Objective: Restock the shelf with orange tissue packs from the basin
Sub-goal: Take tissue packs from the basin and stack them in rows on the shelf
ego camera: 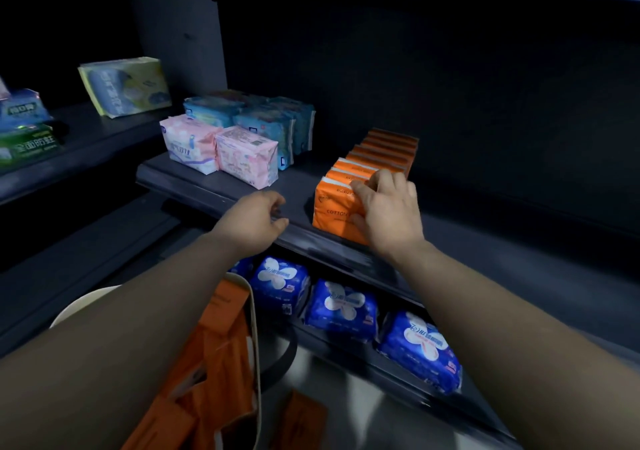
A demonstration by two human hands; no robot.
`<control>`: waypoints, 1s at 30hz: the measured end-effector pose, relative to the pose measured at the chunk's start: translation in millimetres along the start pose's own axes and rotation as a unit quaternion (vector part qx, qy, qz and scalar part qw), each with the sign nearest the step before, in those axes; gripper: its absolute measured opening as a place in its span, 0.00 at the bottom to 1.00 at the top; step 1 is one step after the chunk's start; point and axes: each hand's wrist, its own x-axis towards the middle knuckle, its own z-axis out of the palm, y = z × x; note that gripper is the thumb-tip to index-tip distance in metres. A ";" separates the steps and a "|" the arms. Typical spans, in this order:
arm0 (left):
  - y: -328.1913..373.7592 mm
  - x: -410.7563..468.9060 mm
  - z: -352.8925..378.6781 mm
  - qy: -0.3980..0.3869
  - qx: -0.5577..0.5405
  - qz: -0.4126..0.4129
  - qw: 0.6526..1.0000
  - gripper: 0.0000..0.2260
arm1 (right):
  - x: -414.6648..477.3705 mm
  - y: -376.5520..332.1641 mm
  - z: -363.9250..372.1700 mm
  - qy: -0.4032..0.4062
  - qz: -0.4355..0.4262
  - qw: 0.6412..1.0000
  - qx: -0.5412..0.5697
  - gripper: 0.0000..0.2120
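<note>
A row of orange tissue packs [372, 169] stands on the dark shelf [242, 189], running back toward 1 o'clock; the front pack [332, 212] reads "COTTON". The right hand [389, 208] grips that front pack, fingers over its top edge. The left hand [256, 222], at 9 o'clock from it, hangs loosely curled and empty over the shelf lip. More orange packs fill the cream basin [254, 331] at 7 o'clock. Pink packs [221, 153] sit at 10 o'clock, blue packs [341, 307] below.

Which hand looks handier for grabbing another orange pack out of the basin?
Probably the left hand: it is empty and hovers above the basin, while the right hand rests on the front orange pack on the shelf.
</note>
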 end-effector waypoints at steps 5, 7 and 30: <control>-2.9 -18.9 -19.4 0.014 0.022 0.008 1.000 0.19 | -12.5 -5.4 -7.9 0.014 0.012 0.998 0.053 0.33; -8.9 -33.7 -32.6 0.027 0.037 0.009 0.999 0.19 | -19.5 -13.1 -11.3 0.020 -0.005 0.997 0.074 0.32; -196.1 -236.3 -35.7 -0.168 0.189 -0.232 0.939 0.17 | -133.7 -195.0 77.8 -0.208 -0.034 0.941 0.266 0.25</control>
